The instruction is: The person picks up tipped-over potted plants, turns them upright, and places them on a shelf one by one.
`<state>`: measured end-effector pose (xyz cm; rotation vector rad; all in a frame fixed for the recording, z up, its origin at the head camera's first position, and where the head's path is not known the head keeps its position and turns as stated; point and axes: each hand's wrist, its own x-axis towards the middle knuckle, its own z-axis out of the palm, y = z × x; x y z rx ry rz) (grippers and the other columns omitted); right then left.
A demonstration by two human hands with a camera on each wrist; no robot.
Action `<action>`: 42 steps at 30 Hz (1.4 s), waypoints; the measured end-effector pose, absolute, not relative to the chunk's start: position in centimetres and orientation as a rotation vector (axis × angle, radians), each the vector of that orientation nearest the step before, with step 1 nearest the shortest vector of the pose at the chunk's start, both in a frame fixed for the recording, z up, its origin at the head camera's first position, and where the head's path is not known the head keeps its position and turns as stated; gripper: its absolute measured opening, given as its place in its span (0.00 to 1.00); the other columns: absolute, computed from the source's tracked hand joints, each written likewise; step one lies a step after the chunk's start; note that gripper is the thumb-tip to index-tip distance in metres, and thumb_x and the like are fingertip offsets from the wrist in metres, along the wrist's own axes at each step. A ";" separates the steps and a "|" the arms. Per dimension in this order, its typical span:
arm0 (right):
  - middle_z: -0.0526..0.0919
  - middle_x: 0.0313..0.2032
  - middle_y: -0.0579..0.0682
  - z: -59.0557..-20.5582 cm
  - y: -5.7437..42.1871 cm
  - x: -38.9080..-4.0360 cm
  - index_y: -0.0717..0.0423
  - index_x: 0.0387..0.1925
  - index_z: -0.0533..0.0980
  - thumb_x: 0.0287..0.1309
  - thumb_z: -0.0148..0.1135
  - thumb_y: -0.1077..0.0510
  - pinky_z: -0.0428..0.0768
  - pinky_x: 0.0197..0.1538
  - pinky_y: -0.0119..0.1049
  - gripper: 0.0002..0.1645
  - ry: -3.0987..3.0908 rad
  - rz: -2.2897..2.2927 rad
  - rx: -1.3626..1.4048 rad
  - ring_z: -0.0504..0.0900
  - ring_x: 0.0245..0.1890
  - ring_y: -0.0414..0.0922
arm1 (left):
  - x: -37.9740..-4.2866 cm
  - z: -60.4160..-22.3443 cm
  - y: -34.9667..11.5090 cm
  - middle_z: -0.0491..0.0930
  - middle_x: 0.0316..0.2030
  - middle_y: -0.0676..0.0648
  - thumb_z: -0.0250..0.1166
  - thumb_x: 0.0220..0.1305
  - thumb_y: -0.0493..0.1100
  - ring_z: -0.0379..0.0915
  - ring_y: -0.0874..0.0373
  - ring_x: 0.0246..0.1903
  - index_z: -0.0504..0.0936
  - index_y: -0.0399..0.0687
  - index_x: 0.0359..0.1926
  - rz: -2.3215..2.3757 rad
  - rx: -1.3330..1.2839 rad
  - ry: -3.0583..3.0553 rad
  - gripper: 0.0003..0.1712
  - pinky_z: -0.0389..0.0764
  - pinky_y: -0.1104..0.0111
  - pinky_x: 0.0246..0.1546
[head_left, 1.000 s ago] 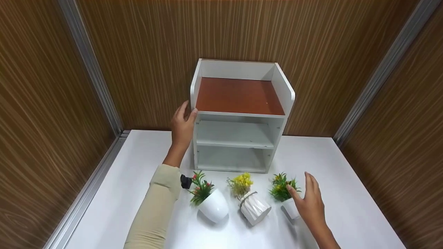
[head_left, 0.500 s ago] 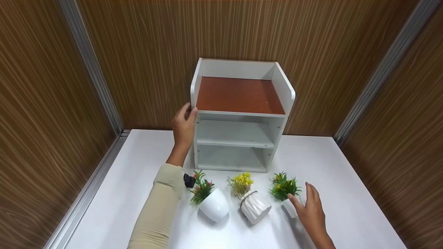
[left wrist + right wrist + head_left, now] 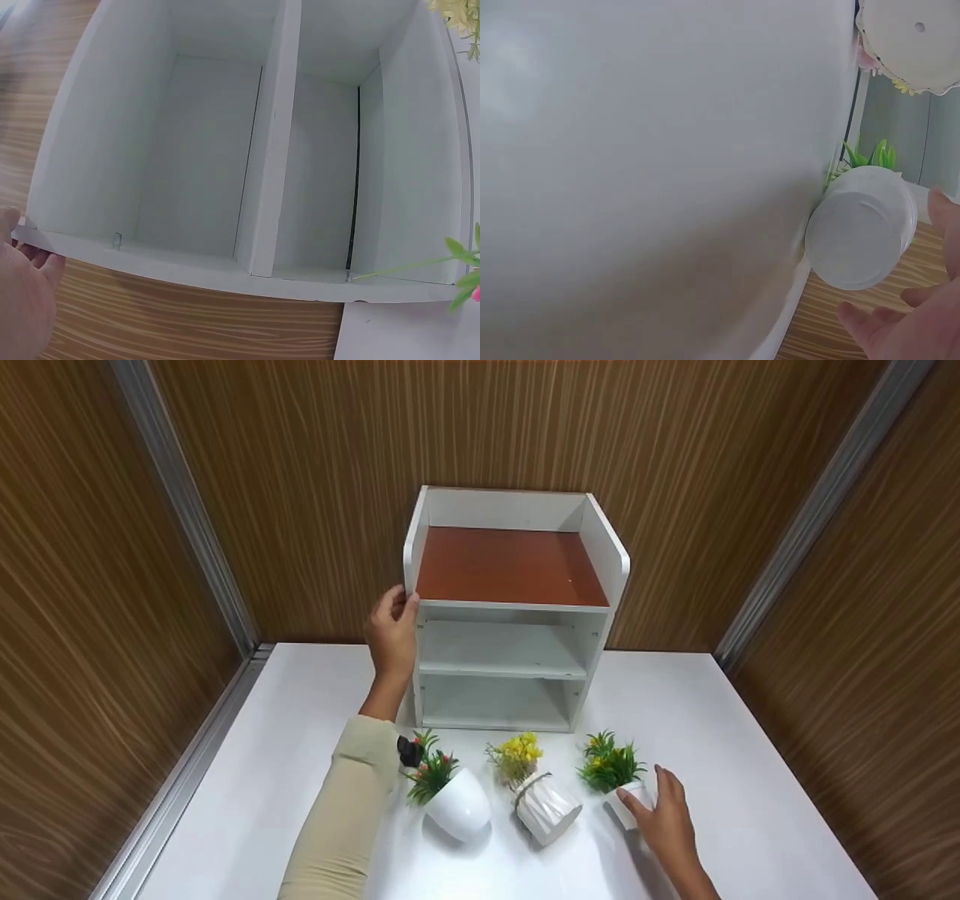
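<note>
My left hand [image 3: 394,637] holds the left side panel of a white shelf unit [image 3: 510,605], thumb at the front edge and fingers on the outer side. The left wrist view shows the fingers [image 3: 46,264] curled at that panel. My right hand [image 3: 667,826] is around the small white pot of a green plant with yellow flowers [image 3: 611,769], which lies tilted on the table. In the right wrist view its fingers are spread, with a gap to the pot [image 3: 861,229]. Nearby lie a ribbed white pot with yellow flowers [image 3: 549,808] and a smooth white pot with pink-flowered greenery [image 3: 459,806].
The shelf unit has a reddish-brown top [image 3: 514,566] and two compartments below. It stands on a white table [image 3: 750,780] near the brown wood-grain back wall [image 3: 510,420]. Similar panels rise on both sides.
My right hand has moved down and slightly left, closer around the right-hand pot. My left hand stays at the shelf's side panel, its fingers drawn in a little. The head view has shifted slightly.
</note>
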<state>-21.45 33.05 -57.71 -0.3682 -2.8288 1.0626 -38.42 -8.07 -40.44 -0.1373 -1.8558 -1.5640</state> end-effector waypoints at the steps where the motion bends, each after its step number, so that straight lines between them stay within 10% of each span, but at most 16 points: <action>1: 0.47 0.74 0.73 -57.8 33.1 -21.5 0.68 0.76 0.48 0.64 0.65 0.38 0.57 0.71 0.67 0.57 -2.834 1.068 -0.372 0.51 0.73 0.71 | -38.5 -40.4 -8.1 0.83 0.51 0.47 0.63 0.73 0.47 0.80 0.58 0.49 0.80 0.44 0.59 -1.562 -0.134 -1.855 0.19 0.83 0.65 0.51; 26: 0.77 0.59 0.72 -57.4 33.7 -21.3 0.72 0.68 0.65 0.61 0.66 0.35 0.77 0.52 0.60 0.52 -2.950 0.985 -0.456 0.79 0.56 0.67 | -38.6 -40.5 -7.3 0.84 0.51 0.43 0.62 0.73 0.43 0.81 0.56 0.50 0.80 0.38 0.58 -1.481 -0.153 -1.848 0.18 0.83 0.66 0.52; 42: 0.78 0.57 0.73 -57.1 33.6 -21.4 0.74 0.67 0.66 0.60 0.69 0.40 0.82 0.48 0.53 0.49 -2.870 1.111 -0.463 0.81 0.53 0.65 | -38.7 -40.5 -7.2 0.84 0.49 0.43 0.63 0.72 0.42 0.81 0.56 0.48 0.81 0.38 0.56 -1.470 -0.139 -1.845 0.17 0.83 0.65 0.49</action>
